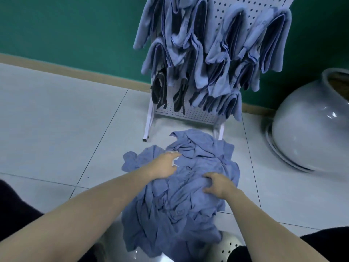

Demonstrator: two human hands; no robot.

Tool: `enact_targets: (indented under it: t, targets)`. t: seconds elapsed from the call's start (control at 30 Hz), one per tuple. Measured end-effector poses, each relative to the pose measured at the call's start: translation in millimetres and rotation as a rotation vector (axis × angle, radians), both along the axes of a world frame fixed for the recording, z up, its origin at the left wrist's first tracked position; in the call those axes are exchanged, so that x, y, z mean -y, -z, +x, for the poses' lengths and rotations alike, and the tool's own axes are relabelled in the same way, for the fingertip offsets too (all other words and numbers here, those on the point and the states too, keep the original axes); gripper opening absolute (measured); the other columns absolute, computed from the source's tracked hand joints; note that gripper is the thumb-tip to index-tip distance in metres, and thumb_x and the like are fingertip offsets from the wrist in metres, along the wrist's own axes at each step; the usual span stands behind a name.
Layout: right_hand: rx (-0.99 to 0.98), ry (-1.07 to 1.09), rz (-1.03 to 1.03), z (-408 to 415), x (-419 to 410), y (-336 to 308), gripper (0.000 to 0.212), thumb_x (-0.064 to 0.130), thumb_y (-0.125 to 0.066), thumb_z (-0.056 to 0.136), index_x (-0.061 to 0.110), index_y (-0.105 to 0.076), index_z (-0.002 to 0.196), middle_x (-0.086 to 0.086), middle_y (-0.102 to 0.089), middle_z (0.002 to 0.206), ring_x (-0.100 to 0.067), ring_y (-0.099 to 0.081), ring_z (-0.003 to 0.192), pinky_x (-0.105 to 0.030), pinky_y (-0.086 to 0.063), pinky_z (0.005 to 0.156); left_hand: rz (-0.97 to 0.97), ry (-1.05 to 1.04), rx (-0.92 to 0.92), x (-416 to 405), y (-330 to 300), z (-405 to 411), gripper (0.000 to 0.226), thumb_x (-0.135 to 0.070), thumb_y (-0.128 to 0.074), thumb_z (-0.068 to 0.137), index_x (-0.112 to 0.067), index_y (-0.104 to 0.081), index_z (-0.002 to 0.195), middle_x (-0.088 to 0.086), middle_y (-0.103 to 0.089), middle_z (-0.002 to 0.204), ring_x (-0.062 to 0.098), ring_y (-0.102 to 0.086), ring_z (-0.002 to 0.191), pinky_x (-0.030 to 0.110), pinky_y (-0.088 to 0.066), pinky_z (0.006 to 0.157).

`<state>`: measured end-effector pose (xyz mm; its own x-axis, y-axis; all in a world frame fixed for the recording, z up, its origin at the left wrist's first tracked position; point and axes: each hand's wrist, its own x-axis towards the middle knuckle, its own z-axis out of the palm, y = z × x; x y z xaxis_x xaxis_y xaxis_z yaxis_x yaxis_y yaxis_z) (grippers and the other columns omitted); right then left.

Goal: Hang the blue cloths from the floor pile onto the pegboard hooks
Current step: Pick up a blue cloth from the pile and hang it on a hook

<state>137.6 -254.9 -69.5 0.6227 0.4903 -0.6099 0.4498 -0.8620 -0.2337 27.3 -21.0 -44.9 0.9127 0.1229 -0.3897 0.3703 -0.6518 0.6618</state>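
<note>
A crumpled pile of blue cloths (188, 201) lies on the tiled floor in front of a white pegboard rack (222, 14). Several blue cloths (226, 53) hang from the rack's hooks, with dark gloves (160, 89) low on its left side. My left hand (164, 165) rests on the pile's upper left part, fingers reaching into the folds. My right hand (217, 184) sits on the pile's right side with its fingers curled into the fabric, gripping a cloth.
A large pale ceramic jar (309, 129) lies on its side at the right against the green wall. A white perforated bowl-like object (230, 246) shows under the pile's near edge. My dark-clad knees frame the bottom corners.
</note>
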Motion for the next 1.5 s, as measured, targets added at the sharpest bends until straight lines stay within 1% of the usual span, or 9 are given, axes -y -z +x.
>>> enact_targets:
  t: [0.17,0.33,0.43,0.6,0.73,0.9,1.07,1.3,1.5]
  targets:
    - [0.099,0.021,0.151,5,-12,5,0.012,0.019,-0.062,0.096,0.021,-0.073,0.093,-0.010,-0.075,0.108,-0.032,-0.068,0.101,-0.043,-0.055,0.087,-0.038,0.086,-0.078,17,10,2,0.061,-0.018,-0.055,0.103,-0.019,-0.033,0.159,0.012,-0.037,0.162,0.027,-0.051,0.132,0.037,-0.043,0.109]
    - [0.145,0.097,0.339,9,-35,-21,0.039,0.006,-0.056,0.095,0.022,-0.054,0.059,0.003,-0.057,0.064,-0.022,-0.054,0.068,-0.049,-0.051,0.074,-0.120,0.096,-0.086,28,7,11,0.065,-0.025,-0.064,0.100,-0.018,-0.035,0.158,0.008,-0.047,0.155,0.021,-0.048,0.138,0.017,-0.034,0.099]
    - [0.075,0.031,0.245,6,-33,-23,0.013,0.017,-0.064,0.096,0.018,-0.073,0.087,-0.005,-0.073,0.094,-0.025,-0.066,0.094,-0.045,-0.053,0.088,-0.153,0.093,-0.127,32,8,8,0.063,-0.027,-0.064,0.100,-0.018,-0.039,0.157,0.008,-0.050,0.152,0.021,-0.053,0.134,0.025,-0.041,0.107]
    - [0.094,-0.065,-0.030,-8,-7,-12,0.052,0.038,-0.066,0.097,0.028,-0.054,0.147,0.000,-0.054,0.149,-0.024,-0.049,0.139,-0.040,-0.040,0.113,-0.160,0.078,-0.121,29,13,-6,0.062,-0.029,-0.065,0.099,-0.027,-0.040,0.156,0.007,-0.051,0.150,0.021,-0.056,0.129,0.028,-0.043,0.108]
    - [0.147,0.026,0.077,-9,7,0,0.020,0.028,-0.062,0.100,0.012,-0.074,0.105,-0.006,-0.073,0.113,-0.028,-0.064,0.112,-0.040,-0.048,0.097,-0.153,0.058,-0.112,22,18,-19,0.060,-0.027,-0.065,0.099,-0.025,-0.041,0.155,0.006,-0.050,0.151,0.019,-0.057,0.129,0.022,-0.041,0.106]
    - [0.158,0.126,0.345,-8,0,-7,0.037,0.019,-0.066,0.096,0.016,-0.057,0.061,0.002,-0.059,0.065,-0.020,-0.056,0.069,-0.040,-0.049,0.072,-0.124,0.044,-0.090,23,19,-28,0.063,-0.030,-0.068,0.097,-0.026,-0.042,0.154,0.003,-0.051,0.151,0.016,-0.056,0.130,0.018,-0.038,0.103]
    - [0.148,0.179,0.611,-12,-30,-51,0.024,0.017,-0.066,0.097,0.011,-0.073,0.075,0.000,-0.072,0.075,-0.019,-0.065,0.075,-0.038,-0.053,0.072,-0.307,-0.007,-0.026,30,2,-17,0.079,-0.042,-0.077,0.088,-0.026,-0.037,0.155,-0.002,-0.052,0.143,0.019,-0.052,0.134,0.026,-0.043,0.106]
    - [0.178,0.291,0.890,-8,-55,-147,0.019,0.016,-0.066,0.097,0.011,-0.080,0.085,-0.001,-0.078,0.083,-0.014,-0.069,0.078,-0.027,-0.053,0.071,-0.280,-0.218,0.320,-6,-79,18,0.022,-0.028,-0.062,0.100,-0.015,-0.059,0.082,0.006,-0.065,0.079,0.016,-0.055,0.075,0.034,-0.045,0.069]
    - [0.193,0.318,0.941,5,-68,-235,0.049,0.006,-0.059,0.090,0.023,-0.040,0.048,0.007,-0.031,0.048,-0.010,-0.025,0.050,-0.026,-0.024,0.052,0.004,-0.024,0.381,-48,-195,38,0.038,-0.041,-0.076,0.089,-0.018,-0.056,0.068,0.002,-0.051,0.064,0.015,-0.044,0.063,0.033,-0.033,0.064]
